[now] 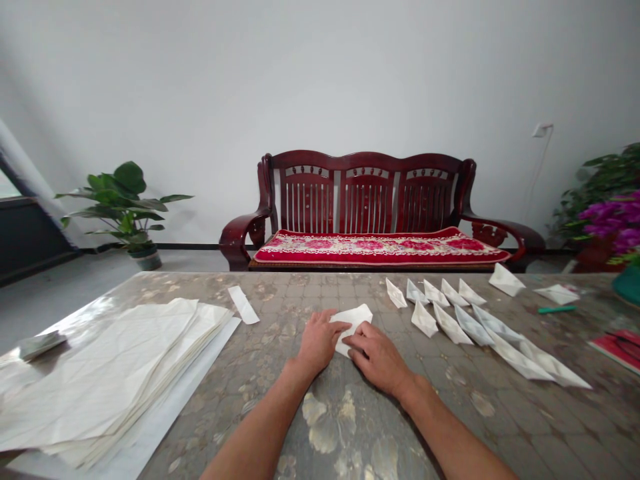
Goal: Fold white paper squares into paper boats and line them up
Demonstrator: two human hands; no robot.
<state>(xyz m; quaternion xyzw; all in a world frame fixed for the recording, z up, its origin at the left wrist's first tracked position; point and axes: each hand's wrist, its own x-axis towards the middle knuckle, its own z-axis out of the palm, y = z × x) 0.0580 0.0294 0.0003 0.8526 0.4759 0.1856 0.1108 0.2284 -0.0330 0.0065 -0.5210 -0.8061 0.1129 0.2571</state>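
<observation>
1. Over at the left, a small grey object (40, 345) sits past the left edge of the patterned table (210, 427). Beyond the far edge, a leafy potted plant (123, 203) stands on the floor by the wall.

2. Along the left edge of the table, a thick stack of large white paper sheets (110, 377) lies slightly creased on a white backing sheet (200, 380), overhanging the edge. A narrow paper strip (243, 305) lies just to its right, near the far edge.

3. At the middle of the table, the left hand (320, 341) and right hand (377, 357) lie close together on a folded white paper (353, 327). The left hand's fingers rest across its upper left, and the right hand's fingers press on its lower right. Both hands look pressed down with their fingers together, though I cannot tell whether either one pinches the paper.

4. Right of the hands, white paper boats (480, 327) stand in loose rows towards the far edge. Behind them sits a dark red wooden bench (365, 193) with a red floral cushion (380, 248).

5. By the right edge lie a flat folded paper (557, 294), a green pen (557, 309) and a red booklet (615, 348), its print too small to read. Magenta flowers (615, 217) rise beyond a teal container (629, 287).
</observation>
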